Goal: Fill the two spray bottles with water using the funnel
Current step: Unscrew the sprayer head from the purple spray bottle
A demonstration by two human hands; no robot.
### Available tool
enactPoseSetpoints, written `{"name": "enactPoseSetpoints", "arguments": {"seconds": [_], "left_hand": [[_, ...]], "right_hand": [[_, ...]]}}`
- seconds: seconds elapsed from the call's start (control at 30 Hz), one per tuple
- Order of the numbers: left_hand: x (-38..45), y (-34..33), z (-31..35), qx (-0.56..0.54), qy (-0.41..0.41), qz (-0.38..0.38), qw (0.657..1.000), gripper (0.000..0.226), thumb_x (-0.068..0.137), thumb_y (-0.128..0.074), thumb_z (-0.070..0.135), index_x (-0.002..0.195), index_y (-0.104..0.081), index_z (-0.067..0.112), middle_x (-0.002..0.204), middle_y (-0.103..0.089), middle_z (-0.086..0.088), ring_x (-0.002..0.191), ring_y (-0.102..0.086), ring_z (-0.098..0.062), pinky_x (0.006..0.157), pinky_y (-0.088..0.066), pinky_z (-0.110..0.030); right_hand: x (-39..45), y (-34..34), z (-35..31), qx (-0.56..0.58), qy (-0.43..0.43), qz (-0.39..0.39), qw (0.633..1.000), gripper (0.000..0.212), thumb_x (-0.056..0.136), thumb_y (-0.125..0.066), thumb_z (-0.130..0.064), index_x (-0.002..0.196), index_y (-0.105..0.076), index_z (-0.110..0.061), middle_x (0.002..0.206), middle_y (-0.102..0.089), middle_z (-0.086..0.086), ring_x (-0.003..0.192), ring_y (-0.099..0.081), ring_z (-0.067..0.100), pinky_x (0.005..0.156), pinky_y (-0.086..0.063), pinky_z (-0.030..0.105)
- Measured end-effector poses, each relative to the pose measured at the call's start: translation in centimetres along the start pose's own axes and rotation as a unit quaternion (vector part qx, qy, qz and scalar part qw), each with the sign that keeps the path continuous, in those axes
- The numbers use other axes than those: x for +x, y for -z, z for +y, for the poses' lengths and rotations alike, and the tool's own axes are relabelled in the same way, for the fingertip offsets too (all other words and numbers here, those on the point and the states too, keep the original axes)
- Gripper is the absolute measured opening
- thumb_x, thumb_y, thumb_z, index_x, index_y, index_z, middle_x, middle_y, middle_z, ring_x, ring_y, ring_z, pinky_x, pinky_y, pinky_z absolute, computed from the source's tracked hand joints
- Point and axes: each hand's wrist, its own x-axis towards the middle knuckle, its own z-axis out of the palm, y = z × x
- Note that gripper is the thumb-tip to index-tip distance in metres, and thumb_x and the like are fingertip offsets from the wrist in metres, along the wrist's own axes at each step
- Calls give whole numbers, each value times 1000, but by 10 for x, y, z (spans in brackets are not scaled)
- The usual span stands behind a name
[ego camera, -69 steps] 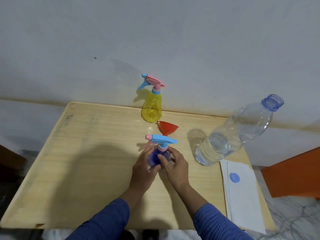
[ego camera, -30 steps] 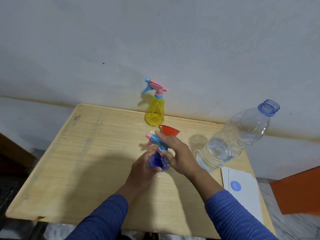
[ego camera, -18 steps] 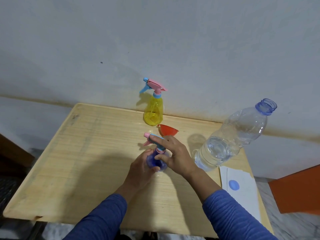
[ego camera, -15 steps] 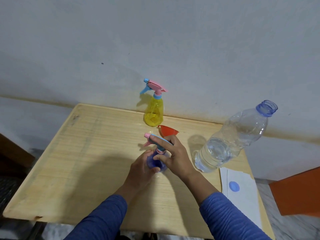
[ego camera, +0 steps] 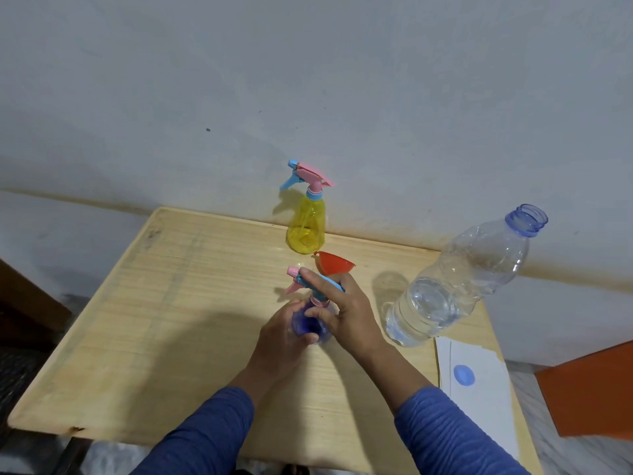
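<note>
A blue spray bottle (ego camera: 308,326) stands near the table's middle. My left hand (ego camera: 281,337) wraps its body from the left. My right hand (ego camera: 346,311) grips its blue and pink spray head (ego camera: 301,280), fingers lying across the top and thumb at the neck. Just behind it sits an orange funnel (ego camera: 334,267). A yellow spray bottle (ego camera: 306,225) with a pink and blue head stands upright at the table's far edge by the wall. A large clear water bottle (ego camera: 459,286), uncapped and partly full, stands to the right.
The wooden table (ego camera: 154,320) ends close to the wall behind. A white sheet of paper (ego camera: 479,389) with the blue bottle cap (ego camera: 464,375) on it lies at the front right. An orange object (ego camera: 589,392) sits beyond the table's right edge.
My right hand has shifted from the bottle's body up onto the spray head and neck. The left hand keeps its hold on the body. The bottle stays in place.
</note>
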Motion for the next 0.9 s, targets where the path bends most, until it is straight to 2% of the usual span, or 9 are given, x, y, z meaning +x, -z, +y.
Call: {"name": "enactPoseSetpoints", "arguments": {"seconds": [0.17, 0.27, 0.4, 0.47, 0.53, 0.6, 0.67, 0.8, 0.9], "left_hand": [[1, 0, -4, 0, 3, -9, 1000, 50, 67, -62, 60, 111, -45, 45, 105, -53, 32, 93, -56, 7, 72, -40, -2], [0, 0, -3, -9, 5, -10, 1000, 44, 68, -66, 54, 105, -44, 51, 103, -55, 30, 93, -57, 6, 71, -41, -2], [0, 1, 0, -17, 11, -1, 1000, 45, 69, -68, 46, 105, -41, 52, 103, -53, 30, 94, -58, -2, 72, -42, -4], [0, 0, -1, -14, 9, -5, 1000, 47, 69, -68, 44, 107, -41, 50, 104, -54, 26, 95, -58, -4, 73, -41, -3], [1, 1, 0, -14, 7, -5, 1000, 48, 68, -68, 46, 111, -45, 47, 108, -56, 23, 99, -57, -4, 76, -41, -3], [2, 0, -1, -11, -8, -9, 1000, 57, 67, -64, 60, 117, -51, 35, 114, -56, 21, 102, -57, -3, 80, -44, -8], [3, -1, -3, -9, -15, -18, 1000, 67, 65, -60, 65, 119, -52, 27, 115, -51, 27, 100, -56, 1, 81, -47, -12], [4, 2, 0, 6, -14, -18, 1000, 62, 63, -56, 63, 117, -49, 36, 107, -45, 39, 92, -51, 14, 73, -40, -2], [4, 0, -2, 0, 2, -25, 1000, 56, 63, -58, 53, 115, -50, 34, 113, -46, 34, 97, -54, 6, 77, -40, -3]], "right_hand": [[2, 0, 1, -21, 11, 24, 999, 69, 81, -64, -4, 132, -40, -43, 86, -44, 2, 77, -36, 4, 77, -31, -1], [3, 2, 1, -22, 19, 7, 1000, 68, 82, -60, -5, 134, -37, -43, 85, -39, -1, 76, -32, 3, 75, -32, 1], [9, 6, 2, -34, 37, -52, 997, 74, 85, -58, -7, 137, -27, -50, 93, -45, 0, 84, -43, 12, 77, -33, 3], [9, 8, 4, -29, 35, -64, 997, 74, 84, -61, -8, 137, -30, -50, 99, -48, 1, 89, -46, 12, 80, -33, 2], [7, 7, 5, -9, 10, -50, 999, 74, 79, -69, -13, 136, -35, -46, 102, -48, 1, 93, -44, 10, 83, -33, 2], [6, 4, 4, -6, -8, -23, 1000, 72, 78, -71, -14, 135, -37, -44, 97, -47, 0, 89, -46, 12, 80, -34, 5], [9, 7, 4, -18, 5, -24, 1000, 70, 80, -68, -10, 135, -39, -41, 92, -51, 1, 84, -46, 13, 78, -34, 7], [16, 20, 6, -15, 47, -100, 994, 69, 81, -64, -8, 138, -38, -38, 105, -56, 0, 92, -45, 6, 83, -36, 6], [13, 15, 4, -15, 2, -71, 997, 79, 74, -76, -14, 136, -37, -44, 100, -42, -11, 92, -41, 0, 82, -36, 4]]}}
